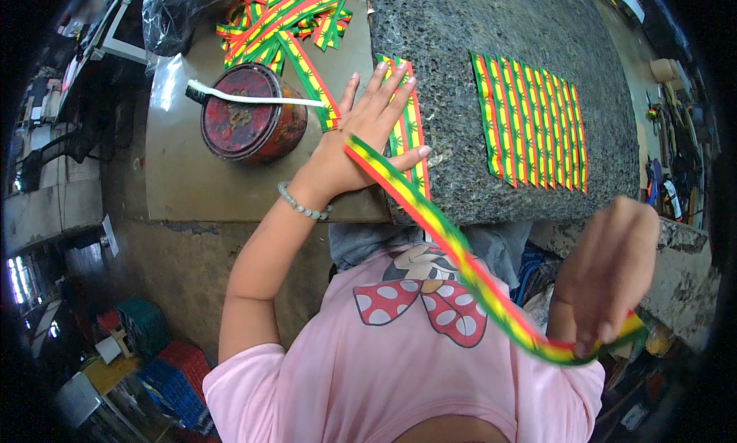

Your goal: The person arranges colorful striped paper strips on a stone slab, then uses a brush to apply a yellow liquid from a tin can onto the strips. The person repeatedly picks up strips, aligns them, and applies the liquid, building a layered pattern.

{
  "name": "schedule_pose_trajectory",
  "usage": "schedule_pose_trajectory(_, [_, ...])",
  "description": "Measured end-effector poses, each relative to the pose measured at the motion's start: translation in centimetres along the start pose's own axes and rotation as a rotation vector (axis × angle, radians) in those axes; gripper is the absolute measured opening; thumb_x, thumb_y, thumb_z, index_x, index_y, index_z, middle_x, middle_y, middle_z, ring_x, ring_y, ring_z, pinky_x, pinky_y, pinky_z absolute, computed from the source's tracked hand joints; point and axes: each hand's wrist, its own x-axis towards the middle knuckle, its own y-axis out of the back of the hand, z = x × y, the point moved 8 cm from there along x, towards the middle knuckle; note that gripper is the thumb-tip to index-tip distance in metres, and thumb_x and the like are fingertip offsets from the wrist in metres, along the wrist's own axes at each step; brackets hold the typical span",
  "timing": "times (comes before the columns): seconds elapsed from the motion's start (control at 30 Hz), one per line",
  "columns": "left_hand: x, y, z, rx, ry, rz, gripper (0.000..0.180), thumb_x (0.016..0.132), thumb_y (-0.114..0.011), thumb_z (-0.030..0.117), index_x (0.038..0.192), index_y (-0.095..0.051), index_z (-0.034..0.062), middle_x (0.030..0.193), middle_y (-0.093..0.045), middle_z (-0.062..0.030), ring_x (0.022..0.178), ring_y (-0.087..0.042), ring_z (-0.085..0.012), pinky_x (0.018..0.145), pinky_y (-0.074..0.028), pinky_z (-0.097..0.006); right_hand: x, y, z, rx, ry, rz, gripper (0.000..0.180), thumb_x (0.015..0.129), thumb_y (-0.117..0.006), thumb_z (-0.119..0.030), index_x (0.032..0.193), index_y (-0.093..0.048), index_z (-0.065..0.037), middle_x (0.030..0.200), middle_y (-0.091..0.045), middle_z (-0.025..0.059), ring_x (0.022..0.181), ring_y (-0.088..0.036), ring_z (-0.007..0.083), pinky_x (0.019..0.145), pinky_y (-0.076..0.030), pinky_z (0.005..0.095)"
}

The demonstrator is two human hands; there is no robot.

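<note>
My left hand [372,132] lies flat with fingers spread over a red, yellow and green leaf-patterned strip [415,124] at the left edge of a dark pitted slab [449,28]. My right hand [610,270], smeared by motion, is raised at the lower right and pinches a long strip of the same pattern [468,266]. This strip slants across in front of my shirt, its upper end at the back of my left hand. Farther right on the slab, several such strips [530,124] lie side by side in a neat row.
Left of the slab, a round dark red tin [249,113] stands on a brown board [180,174], with a white-handled brush [261,99] across its lid. Another strip [311,82] lies beside it. Behind are a heap of strips [288,17] and a dark plastic bag [180,17].
</note>
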Motion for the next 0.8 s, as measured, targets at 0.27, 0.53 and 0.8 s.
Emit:
schedule_pose_trajectory(0.27, [-0.1, 0.0, 0.0, -0.032, -0.002, 0.006, 0.090, 0.093, -0.060, 0.056, 0.159, -0.027, 0.0047, 0.167, -0.019, -0.0177, 0.154, -0.015, -0.0377, 0.124, -0.009, -0.054, -0.4, 1.8, -0.2, -0.489, 0.061, 0.572, 0.015, 0.082, -0.072, 0.003, 0.090, -0.062, 0.011, 0.077, -0.067, 0.0325, 0.058, -0.070, 0.0282, 0.052, -0.058, 0.0320])
schedule_pose_trajectory(0.53, [0.3, 4.9, 4.5, -0.465, -0.317, 0.120, 0.059, 0.101, -0.047, 0.046, 0.146, -0.052, 0.0081, 0.154, -0.046, -0.0134, 0.148, -0.033, -0.0389, 0.121, -0.016, -0.055, 1.4, 5.1, -3.1, -0.868, -0.198, 0.818, 0.023, 0.098, -0.064, -0.018, 0.111, -0.055, -0.002, 0.087, -0.069, 0.0123, 0.064, -0.066, 0.0117, 0.054, -0.053, 0.0229])
schedule_pose_trajectory(0.8, [-2.7, 2.2, 9.6, -1.074, 0.103, -0.294, 0.029, 0.107, -0.049, 0.024, 0.113, -0.067, 0.0020, 0.087, -0.064, -0.0068, 0.078, -0.059, -0.0146, 0.075, -0.048, -0.028, -5.6, 9.8, -8.5, -1.059, 0.149, 1.178, 0.028, 0.101, -0.062, -0.012, 0.122, -0.058, 0.004, 0.097, -0.068, 0.0086, 0.083, -0.068, 0.0131, 0.074, -0.054, 0.0225])
